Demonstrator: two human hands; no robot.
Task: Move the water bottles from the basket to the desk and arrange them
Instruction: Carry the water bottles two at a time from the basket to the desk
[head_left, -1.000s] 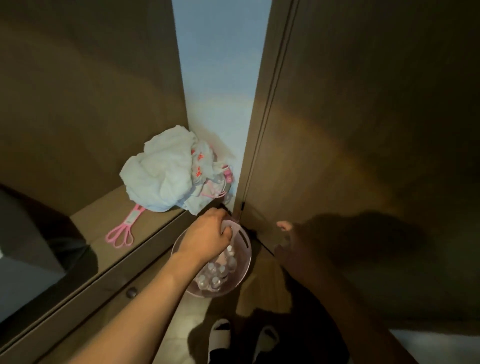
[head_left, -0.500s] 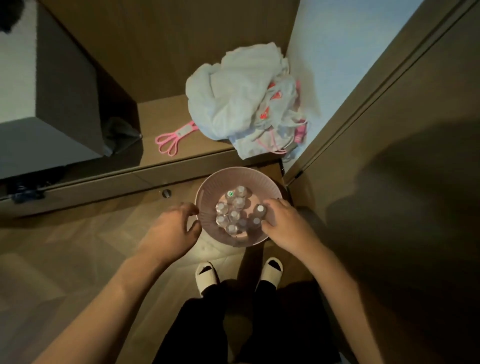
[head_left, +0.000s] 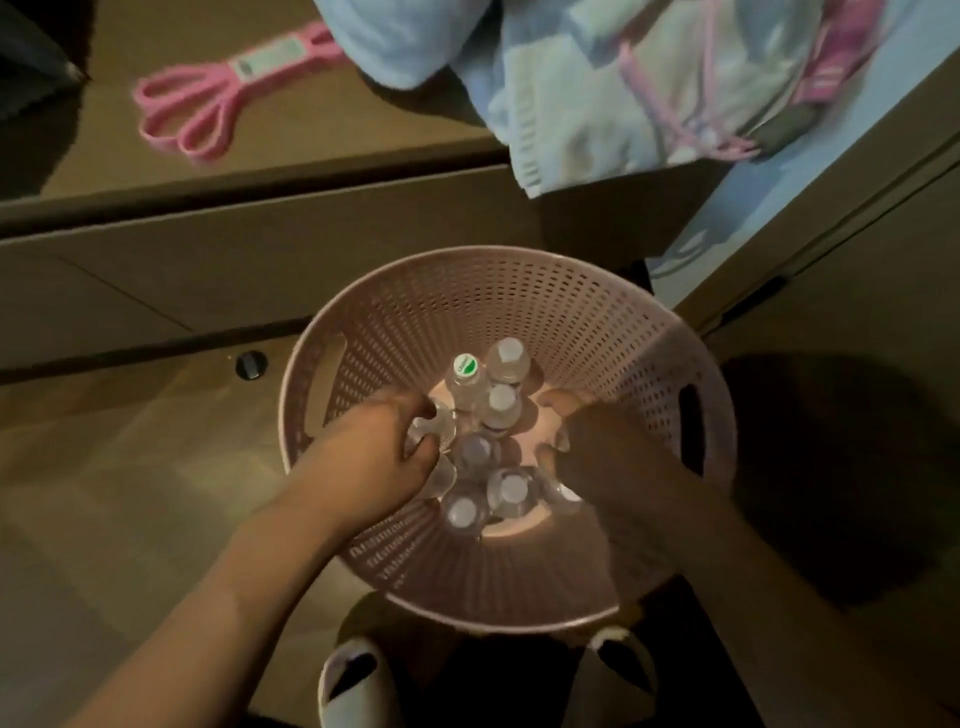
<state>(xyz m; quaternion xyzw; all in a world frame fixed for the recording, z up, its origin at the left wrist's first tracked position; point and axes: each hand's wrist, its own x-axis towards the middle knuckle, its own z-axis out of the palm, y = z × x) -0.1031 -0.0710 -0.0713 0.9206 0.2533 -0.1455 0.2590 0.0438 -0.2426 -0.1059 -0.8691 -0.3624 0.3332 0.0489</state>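
A round pink perforated basket stands on the floor below me. Several small clear water bottles stand upright inside it; one has a green cap, the others white caps. Both my hands are down inside the basket. My left hand curls its fingers around a bottle at the left of the cluster. My right hand closes on a bottle at the right, mostly hidden under the palm. The brown desk top runs across the upper part of the view.
A pink looped band lies on the desk top. A heap of white and pale blue cloth hangs over its right edge. A drawer front with a dark knob faces me. A wooden door stands at right. My slippered feet are below.
The view has dropped much closer to the basket. Both hands went from the basket's rim down inside it and closed around bottles.
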